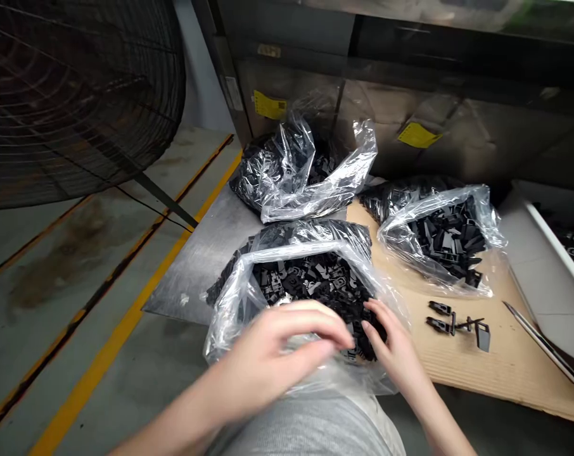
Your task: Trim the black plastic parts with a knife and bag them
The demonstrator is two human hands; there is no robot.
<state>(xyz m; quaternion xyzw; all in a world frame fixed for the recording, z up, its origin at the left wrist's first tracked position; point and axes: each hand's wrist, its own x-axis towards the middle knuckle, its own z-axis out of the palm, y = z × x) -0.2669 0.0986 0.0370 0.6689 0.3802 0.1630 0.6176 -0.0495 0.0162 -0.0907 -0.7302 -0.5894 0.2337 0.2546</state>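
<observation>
Three clear bags hold black plastic parts: the nearest bag (242,285) under both hands, a far bag (315,171) beyond the fingertips and a right bag (458,234).

The left hand (277,354) is curled and blurred, so I cannot tell its grip. The right hand (391,345) rests with fingers spread on the parts (310,282).

About four loose pieces (458,323) lie right of the right fingers on cardboard (505,380). It lies beside a metal sheet (206,247) on the concrete floor (54,285), near a caged fan (68,95).

Both bare forearms come in from the lower edge and converge. The left hand (287,354), blurred, lies palm down with fingers bent rightward. The right hand (395,347) is low, its fingers loosely spread, pointing left.
</observation>
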